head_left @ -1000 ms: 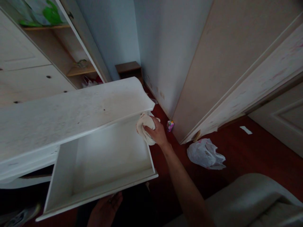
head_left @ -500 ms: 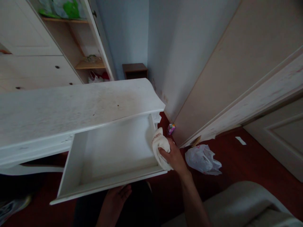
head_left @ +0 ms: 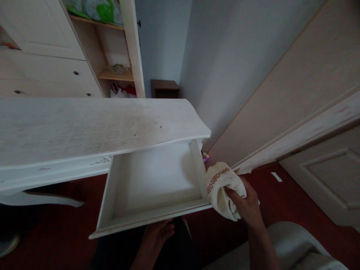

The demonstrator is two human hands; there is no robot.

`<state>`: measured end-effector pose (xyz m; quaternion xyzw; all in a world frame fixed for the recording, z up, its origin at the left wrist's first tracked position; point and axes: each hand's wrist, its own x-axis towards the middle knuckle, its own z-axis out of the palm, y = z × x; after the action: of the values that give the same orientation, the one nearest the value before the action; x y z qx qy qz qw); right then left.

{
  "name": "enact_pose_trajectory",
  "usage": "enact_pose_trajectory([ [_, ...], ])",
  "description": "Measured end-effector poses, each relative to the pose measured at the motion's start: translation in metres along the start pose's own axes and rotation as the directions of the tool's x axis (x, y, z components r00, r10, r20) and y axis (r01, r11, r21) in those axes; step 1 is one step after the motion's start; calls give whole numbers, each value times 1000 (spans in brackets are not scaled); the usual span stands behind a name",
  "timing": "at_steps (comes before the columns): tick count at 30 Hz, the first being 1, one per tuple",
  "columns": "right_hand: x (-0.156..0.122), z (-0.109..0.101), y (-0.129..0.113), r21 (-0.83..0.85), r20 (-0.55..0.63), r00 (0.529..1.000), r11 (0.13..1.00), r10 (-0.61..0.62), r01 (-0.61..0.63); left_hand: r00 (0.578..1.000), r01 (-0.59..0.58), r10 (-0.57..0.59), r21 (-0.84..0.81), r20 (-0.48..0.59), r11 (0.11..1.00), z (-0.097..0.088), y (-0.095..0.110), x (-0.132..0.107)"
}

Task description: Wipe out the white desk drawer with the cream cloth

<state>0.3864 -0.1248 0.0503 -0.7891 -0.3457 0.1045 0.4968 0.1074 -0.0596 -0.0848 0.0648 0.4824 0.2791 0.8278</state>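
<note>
My right hand [head_left: 247, 202] is closed around a bunched cream cloth [head_left: 222, 187] with a reddish-brown pattern along its border. The cloth is at the right front corner of a pulled-out white drawer [head_left: 154, 215], just outside its side wall. Below the drawer's front edge is my left hand [head_left: 159, 236], palm up with loosely bent fingers, close to the underside. The drawer front hides part of that hand, and whether it touches the wood is unclear. Inside the drawer the pale bottom shows, with grimy edges. The white table [head_left: 84, 123] holding the drawer has dark smudges on top.
A white cabinet [head_left: 62, 69] with open shelves and bags stands behind the table. A small brown nightstand [head_left: 165, 84] is in the corner. On the red floor [head_left: 298, 191], near the wall, lies a small pink box [head_left: 206, 156]. A pale rounded seat [head_left: 292, 240] is at lower right.
My right hand has drawn the cloth from the drawer's right side wall outward to the right. The view has shifted, so the drawer appears farther right. My left hand stays below the drawer front.
</note>
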Motion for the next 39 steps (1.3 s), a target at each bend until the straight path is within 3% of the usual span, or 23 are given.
enact_pose_trajectory([
  [6,-5,60,-40,39,222,970,995,-100,94,994,-8,7,14,106,1000,-8,1,-3],
  [11,18,114,-40,-8,351,931,994,-103,113,991,-1,6,-36,137,999,-25,3,2],
  [15,41,141,-21,17,313,944,995,-99,99,993,-55,61,-70,96,996,-38,-3,10],
  [19,64,173,-9,63,285,957,997,-56,40,992,-36,44,-62,122,997,-38,-11,13],
  [22,75,204,-16,31,294,956,1000,-13,4,985,-10,17,-40,173,999,-29,-15,10],
  [25,73,239,-38,-19,353,934,998,-47,58,982,6,-2,-21,190,1000,-19,-14,5],
  [28,55,275,-68,-56,448,886,985,-121,162,978,27,-21,-24,205,999,-14,-11,3],
  [33,10,319,-114,-66,664,707,923,-243,380,968,33,-24,-33,248,999,-16,-12,6],
  [37,-7,319,-123,-96,722,652,900,-231,425,967,22,-10,-45,256,999,-16,-15,7],
  [39,-10,311,-117,-67,782,574,883,-243,465,966,6,7,-47,259,999,-15,-15,6],
])
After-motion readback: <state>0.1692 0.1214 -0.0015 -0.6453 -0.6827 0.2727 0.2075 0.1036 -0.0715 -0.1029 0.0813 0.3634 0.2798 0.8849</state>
